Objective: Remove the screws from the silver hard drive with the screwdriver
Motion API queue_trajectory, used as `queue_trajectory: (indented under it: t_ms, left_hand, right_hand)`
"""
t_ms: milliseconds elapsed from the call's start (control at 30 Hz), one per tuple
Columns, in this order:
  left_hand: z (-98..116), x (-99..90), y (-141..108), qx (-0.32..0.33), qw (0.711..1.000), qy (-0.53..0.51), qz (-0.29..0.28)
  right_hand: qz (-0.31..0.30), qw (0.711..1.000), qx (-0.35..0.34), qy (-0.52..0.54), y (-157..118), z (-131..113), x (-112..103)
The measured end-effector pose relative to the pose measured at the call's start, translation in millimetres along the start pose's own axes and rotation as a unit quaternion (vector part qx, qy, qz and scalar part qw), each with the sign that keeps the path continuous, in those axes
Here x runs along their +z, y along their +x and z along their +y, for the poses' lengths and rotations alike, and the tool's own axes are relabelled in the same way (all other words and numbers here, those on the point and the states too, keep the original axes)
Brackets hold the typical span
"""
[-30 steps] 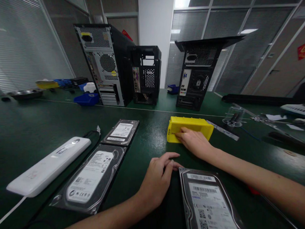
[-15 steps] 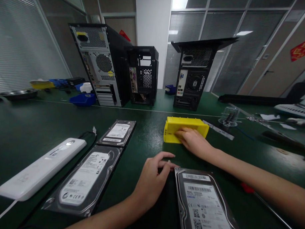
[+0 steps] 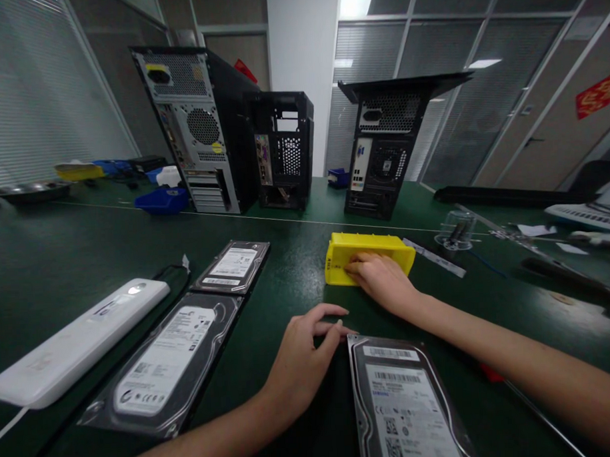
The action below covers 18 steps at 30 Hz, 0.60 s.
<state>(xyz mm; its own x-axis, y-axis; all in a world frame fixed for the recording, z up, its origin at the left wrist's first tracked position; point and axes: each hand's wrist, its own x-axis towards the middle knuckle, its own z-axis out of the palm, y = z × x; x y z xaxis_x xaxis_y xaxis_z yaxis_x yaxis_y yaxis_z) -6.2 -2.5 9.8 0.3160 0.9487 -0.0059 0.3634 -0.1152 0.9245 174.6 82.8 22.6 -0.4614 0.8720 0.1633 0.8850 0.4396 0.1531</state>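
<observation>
My right hand reaches into a yellow bin; its fingertips are bent down inside, and whatever they touch is hidden. My left hand rests on the green table with its fingers apart and holds nothing. Its fingertips lie at the top left corner of a hard drive with a white label. To the left, a second hard drive and a third, smaller-looking one lie end to end, label side up.
A white power strip lies at the left. Three computer cases stand at the back, with blue bins near them. A clear cup, a metal strip and a red-handled screwdriver are at the right.
The whole view has shifted slightly, moving everything a little to the left in the picture. Both hands keep nearly the same place relative to the bin and the drive.
</observation>
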Motion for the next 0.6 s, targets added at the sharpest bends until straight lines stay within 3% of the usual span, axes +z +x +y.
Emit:
queue_trajectory:
  t_ms: [367, 500, 600]
  left_hand:
    - [-0.1, 0.3, -0.2, 0.003, 1.0, -0.017, -0.004]
    - [0.4, -0.4, 0.1, -0.001, 1.0, -0.009, -0.002]
    - [-0.4, -0.4, 0.1, 0.002, 1.0, 0.0, -0.002]
  right_hand:
    - [0.024, 0.999, -0.032, 0.033, -0.3, 3.7, 3.5]
    - [0.044, 0.996, -0.052, 0.053, -7.9, 9.7, -8.2]
    - [0.053, 0.994, -0.069, 0.073, -29.7, 18.4, -25.4]
